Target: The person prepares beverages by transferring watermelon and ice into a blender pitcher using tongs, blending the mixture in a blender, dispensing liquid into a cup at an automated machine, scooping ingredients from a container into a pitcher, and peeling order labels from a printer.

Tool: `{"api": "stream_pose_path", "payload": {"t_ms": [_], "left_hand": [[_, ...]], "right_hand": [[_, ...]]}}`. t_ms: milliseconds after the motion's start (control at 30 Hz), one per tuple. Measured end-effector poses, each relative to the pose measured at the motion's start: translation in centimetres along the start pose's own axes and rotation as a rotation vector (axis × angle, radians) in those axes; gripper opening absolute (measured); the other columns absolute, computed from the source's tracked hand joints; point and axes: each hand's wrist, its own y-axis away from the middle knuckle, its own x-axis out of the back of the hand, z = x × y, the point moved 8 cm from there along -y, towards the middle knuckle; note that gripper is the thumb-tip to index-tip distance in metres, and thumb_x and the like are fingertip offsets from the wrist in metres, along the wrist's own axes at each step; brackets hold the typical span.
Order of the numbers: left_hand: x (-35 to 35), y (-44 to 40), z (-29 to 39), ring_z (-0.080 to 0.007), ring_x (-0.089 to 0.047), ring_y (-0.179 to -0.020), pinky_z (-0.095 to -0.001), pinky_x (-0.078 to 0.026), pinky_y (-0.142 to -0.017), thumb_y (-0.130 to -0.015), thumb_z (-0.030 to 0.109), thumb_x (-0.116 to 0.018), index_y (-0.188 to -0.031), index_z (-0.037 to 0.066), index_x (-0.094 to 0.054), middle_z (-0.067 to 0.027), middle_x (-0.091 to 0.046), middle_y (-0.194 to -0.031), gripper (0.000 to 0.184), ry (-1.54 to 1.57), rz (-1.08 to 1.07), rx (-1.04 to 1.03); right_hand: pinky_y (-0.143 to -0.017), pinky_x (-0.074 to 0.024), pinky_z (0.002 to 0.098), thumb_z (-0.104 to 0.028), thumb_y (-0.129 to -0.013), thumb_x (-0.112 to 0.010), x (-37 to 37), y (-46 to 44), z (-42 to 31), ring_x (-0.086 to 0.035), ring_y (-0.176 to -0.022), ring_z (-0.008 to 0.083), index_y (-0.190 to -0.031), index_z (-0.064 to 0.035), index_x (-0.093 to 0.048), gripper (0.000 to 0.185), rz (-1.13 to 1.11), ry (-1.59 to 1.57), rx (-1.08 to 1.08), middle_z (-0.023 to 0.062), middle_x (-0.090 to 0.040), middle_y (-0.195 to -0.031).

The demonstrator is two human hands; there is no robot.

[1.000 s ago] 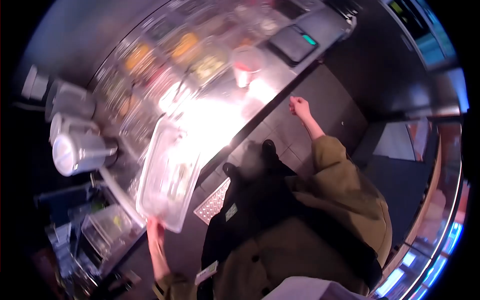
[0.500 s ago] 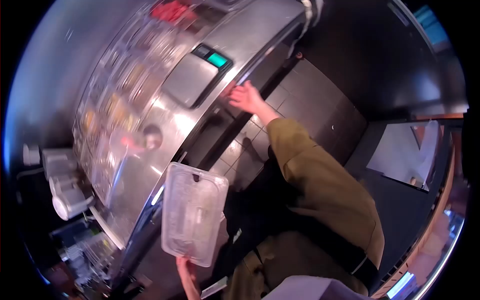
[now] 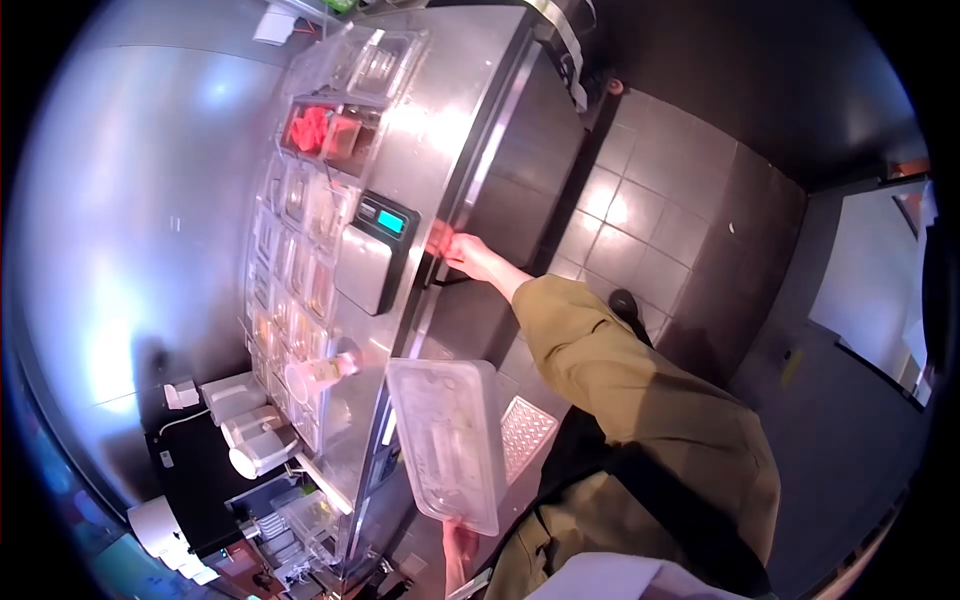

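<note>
My left hand grips the lower end of a translucent plastic food container with a lid, held tilted beside the counter. Its contents are too cloudy to make out. My right hand is at the front edge of the steel counter, its fingers curled at the top of a steel cabinet door. The fingertips are partly blurred. Just beyond this hand, a kitchen scale with a lit green-blue display sits on the steel counter.
Clear food pans line the back of the counter, one holding something red. A clear plastic cup lies near the scale. White appliances stand at the counter's far left end. Tiled floor lies to the right.
My right hand has gone from spread fingers near the counter edge to curled fingers against the cabinet front. My view has turned; the container stays in my left hand.
</note>
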Motion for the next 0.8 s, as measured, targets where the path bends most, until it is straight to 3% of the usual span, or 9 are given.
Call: {"api": "stream_pose_path", "payload": {"t_ms": [67,133,233,267,300,400,500,667,800], "left_hand": [[-1.9,0.8,0.1,-0.019,-0.054,-0.091,-0.0315,-0.045,-0.083,-0.071,0.002,-0.056,-0.105,0.006,-0.049,-0.0053,-0.055,-0.099,0.035,-0.07,0.007,-0.094],[-2.9,0.9,0.4,-0.019,-0.054,-0.091,-0.0315,-0.045,-0.083,-0.071,0.002,-0.055,-0.106,0.006,-0.048,-0.0055,-0.055,-0.101,0.036,-0.126,0.007,-0.13],[-5.1,-1.7,0.1,-0.0186,-0.053,-0.094,-0.0321,-0.044,-0.085,-0.071,0.002,-0.055,-0.106,0.005,-0.048,-0.0053,-0.054,-0.102,0.035,-0.187,-0.01,-0.095],[-7.2,-3.6,-0.7,-0.0183,-0.052,-0.095,-0.0325,-0.043,-0.086,-0.072,0.002,-0.054,-0.105,0.004,-0.048,-0.0052,-0.053,-0.103,0.034,-0.21,-0.017,-0.073],[-9.3,-5.4,-1.4,-0.0177,-0.051,-0.095,-0.0326,-0.042,-0.086,-0.072,0.003,-0.054,-0.103,0.004,-0.049,-0.0047,-0.053,-0.101,0.031,-0.234,-0.088,-0.059],[-16.4,-12.6,-4.6,-0.0162,-0.05,-0.094,-0.0329,-0.041,-0.085,-0.073,0.004,-0.054,-0.096,0.005,-0.05,-0.0036,-0.052,-0.096,0.023,-0.269,-0.213,0.012],[-23.9,-22.6,-8.6,-0.0073,-0.044,-0.062,-0.0197,-0.038,-0.052,-0.072,0.004,-0.058,-0.075,0.01,-0.05,0.0026,-0.048,-0.073,0.01,-0.208,-0.239,0.079],[-40.9,-37.9,-9.9,-0.0064,-0.043,-0.053,-0.0195,-0.038,-0.047,-0.075,0.004,-0.057,-0.067,0.013,-0.045,0.0039,-0.044,-0.063,0.018,-0.064,-0.443,0.09],[-49.5,-47.2,-6.5,-0.0089,-0.047,-0.051,-0.0225,-0.044,-0.05,-0.073,0.007,-0.061,-0.072,0.009,-0.052,0.0014,-0.05,-0.061,0.01,-0.027,-0.228,-0.049]], "right_hand": [[-0.07,-0.041,0.0269,-0.004,-0.067,-0.046,-0.2,0.7,-0.2,-0.05,-0.073,0.0116,-0.087,-0.0089,-0.049,0.021,-0.191,-0.124,0.175,0.0008,-0.053,-0.077],[-0.065,-0.0424,0.0222,-0.011,-0.072,-0.052,2.9,6.1,-1.5,-0.052,-0.072,0.0099,-0.093,-0.0082,-0.048,0.022,-0.038,0.132,0.107,0.0006,-0.054,-0.082],[-0.065,-0.0449,0.0235,-0.024,-0.078,-0.06,11.7,12.6,-5.0,-0.056,-0.075,0.0096,-0.103,-0.003,-0.042,0.037,0.105,0.686,0.289,0.0052,-0.055,-0.092],[-0.067,-0.0457,0.0268,-0.026,-0.078,-0.062,13.3,17.4,-9.0,-0.056,-0.08,0.0122,-0.104,0.0011,-0.039,0.044,0.294,0.974,0.401,0.0083,-0.056,-0.09],[-0.07,-0.0454,0.0286,-0.032,-0.077,-0.063,16.6,20.4,-11.4,-0.057,-0.082,0.0154,-0.106,0.0026,-0.037,0.053,0.568,1.236,0.276,0.0098,-0.056,-0.087],[-0.077,-0.0435,0.0352,-0.047,-0.069,-0.062,14.5,29.9,-21.6,-0.057,-0.09,0.0297,-0.117,-0.0053,-0.037,0.068,1.056,1.414,0.112,0.0193,-0.057,-0.1],[-0.076,-0.0438,0.0368,-0.047,-0.069,-0.062,16.1,32.0,-28.2,-0.057,-0.088,0.0315,-0.117,-0.0074,-0.042,0.066,1.091,1.784,0.334,0.019,-0.058,-0.096],[-0.067,-0.045,0.036,-0.035,-0.066,-0.065,17.7,31.8,-33.0,-0.058,-0.077,0.0299,-0.106,-0.007,-0.051,0.051,0.968,1.918,0.439,0.0157,-0.059,-0.087],[-0.067,-0.044,0.0348,-0.03,-0.064,-0.066,18.9,31.6,-34.1,-0.057,-0.077,0.0321,-0.106,-0.0034,-0.052,0.052,0.959,1.858,0.32,0.0173,-0.059,-0.086]]}}
